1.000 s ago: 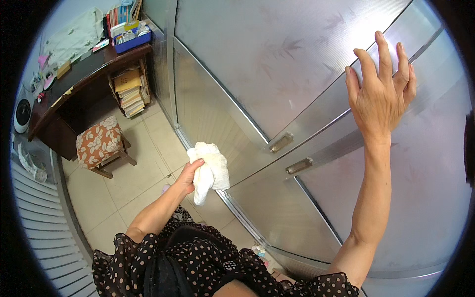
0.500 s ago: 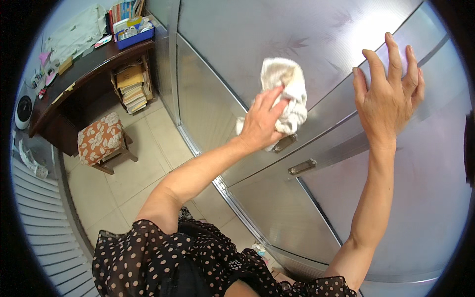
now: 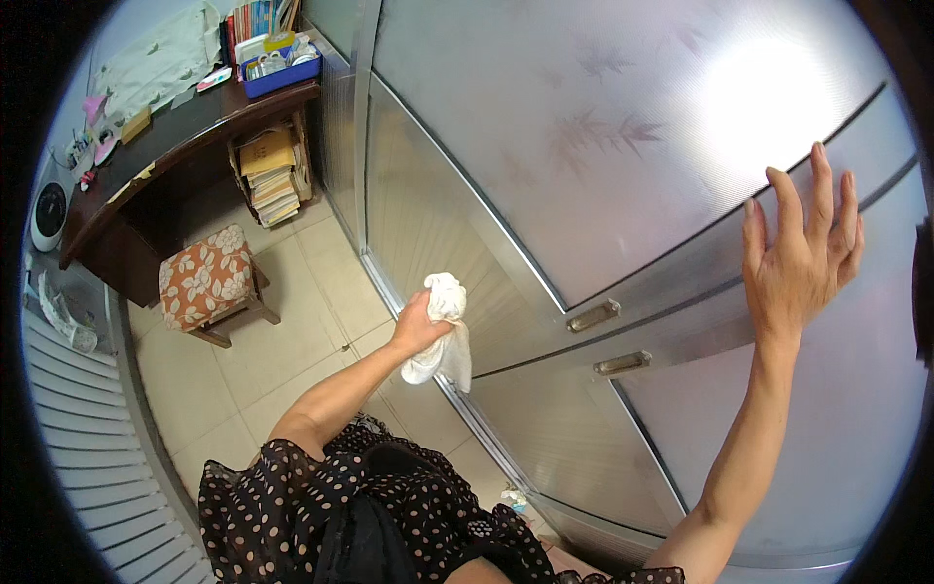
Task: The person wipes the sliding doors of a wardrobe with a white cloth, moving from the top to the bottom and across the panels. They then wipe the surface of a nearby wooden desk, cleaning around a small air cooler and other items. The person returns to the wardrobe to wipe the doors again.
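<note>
My left hand (image 3: 419,326) is closed round a bunched white cloth (image 3: 448,297), whose loose end hangs below the fingers. It is in front of the lower part of a frosted sliding door (image 3: 506,146) with a metal frame and a faint leaf pattern. My right hand (image 3: 800,243) has its fingers spread at the frame of the door on the right side, holding nothing. Two recessed door handles, an upper one (image 3: 593,315) and a lower one (image 3: 623,363), sit between my hands.
A metal floor track (image 3: 462,409) runs along the doors. To the left are a patterned stool (image 3: 206,279), a dark wooden desk (image 3: 165,146) with a blue tray (image 3: 282,78), and a stack of papers (image 3: 270,185) underneath. White slats (image 3: 88,438) line the near left.
My left hand has drawn the cloth off the upper door panel, down and to the left, uncovering the upper handle. My right hand stays spread at the door frame.
</note>
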Tool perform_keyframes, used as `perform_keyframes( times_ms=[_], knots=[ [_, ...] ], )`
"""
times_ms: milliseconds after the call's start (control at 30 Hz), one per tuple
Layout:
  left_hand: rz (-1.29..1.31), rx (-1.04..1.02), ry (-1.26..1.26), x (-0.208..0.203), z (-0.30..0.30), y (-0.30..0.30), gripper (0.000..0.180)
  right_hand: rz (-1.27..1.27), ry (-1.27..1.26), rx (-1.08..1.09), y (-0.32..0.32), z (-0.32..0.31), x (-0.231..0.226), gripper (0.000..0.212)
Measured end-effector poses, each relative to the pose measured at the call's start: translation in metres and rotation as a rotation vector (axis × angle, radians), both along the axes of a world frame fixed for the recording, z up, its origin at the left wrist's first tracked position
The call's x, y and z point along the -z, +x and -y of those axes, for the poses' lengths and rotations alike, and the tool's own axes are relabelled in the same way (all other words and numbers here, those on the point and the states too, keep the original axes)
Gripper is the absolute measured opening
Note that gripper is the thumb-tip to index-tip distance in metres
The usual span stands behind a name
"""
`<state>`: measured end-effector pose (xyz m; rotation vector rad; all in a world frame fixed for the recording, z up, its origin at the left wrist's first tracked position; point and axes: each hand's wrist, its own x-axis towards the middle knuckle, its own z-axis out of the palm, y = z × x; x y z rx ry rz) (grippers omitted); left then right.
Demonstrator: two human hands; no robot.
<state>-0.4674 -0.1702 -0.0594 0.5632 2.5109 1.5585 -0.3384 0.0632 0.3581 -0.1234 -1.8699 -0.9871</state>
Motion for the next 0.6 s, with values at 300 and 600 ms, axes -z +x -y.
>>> perform_keyframes(
  times_ms=[300,600],
  knots=[
    [0.037,-0.044,0.124,-0.017,0.046,-0.069,0.058,0.001,0.084,0.016,-0.003,-0.001,-0.002,0.018],
    [0.081,0.037,0.044,0.022,0.08,-0.092,0.059,0.042,0.105,0.036,-0.001,-0.007,-0.004,0.034]
  ],
)
